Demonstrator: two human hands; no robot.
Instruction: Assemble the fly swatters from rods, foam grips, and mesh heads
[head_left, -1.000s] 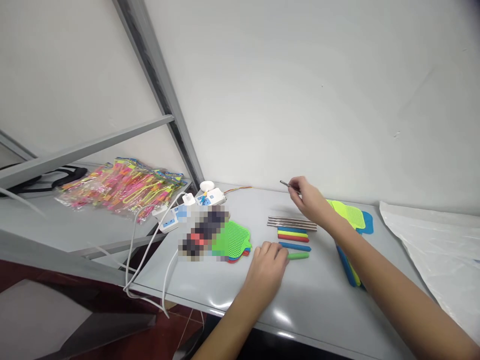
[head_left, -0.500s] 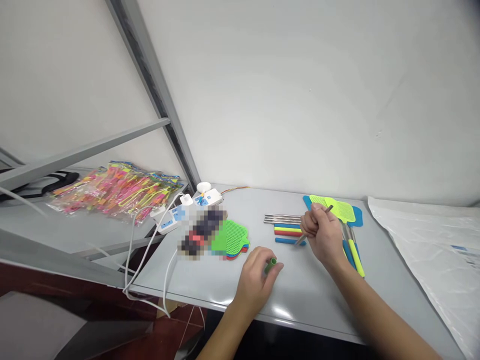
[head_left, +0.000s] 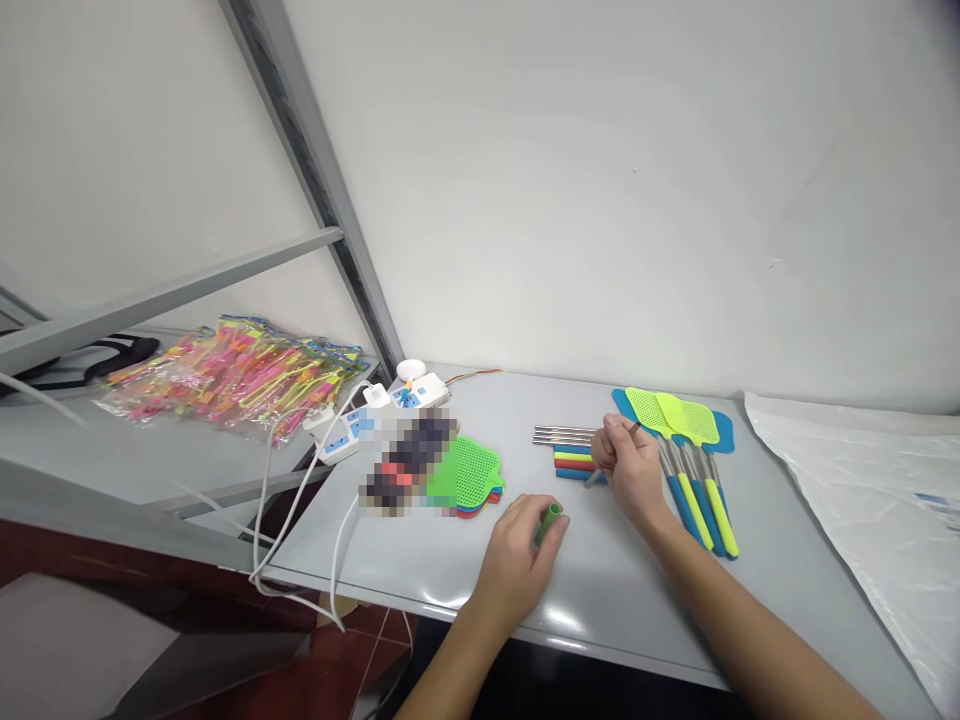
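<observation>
My left hand [head_left: 521, 545] is closed around a short green tube [head_left: 550, 522], its hollow end facing up. Above and to the right, my right hand [head_left: 630, 465] grips a thin metal rod [head_left: 592, 478] in its fist, with one end showing below the fingers. Behind that fist lie several metal rods [head_left: 559, 435] side by side. Blue, yellow and red handle tubes [head_left: 574, 463] sit just in front of them, partly hidden by my right hand. Fly swatters [head_left: 701, 490] with blue and yellow-green heads and handles lie fanned out on the right.
A stack of green, blue and red swatter heads [head_left: 476, 475] lies left of my hands, beside a pixelated patch. Power strips [head_left: 352, 430] with white cables are at the left. Bagged colourful items [head_left: 247, 380] cover the neighbouring shelf. White plastic sheeting [head_left: 862, 490] lies at the right.
My right hand has shifted slightly down and left with the rod, uncovering more of the swatters. The left hand still holds the green tube in nearly the same place. The view has shifted a little.
</observation>
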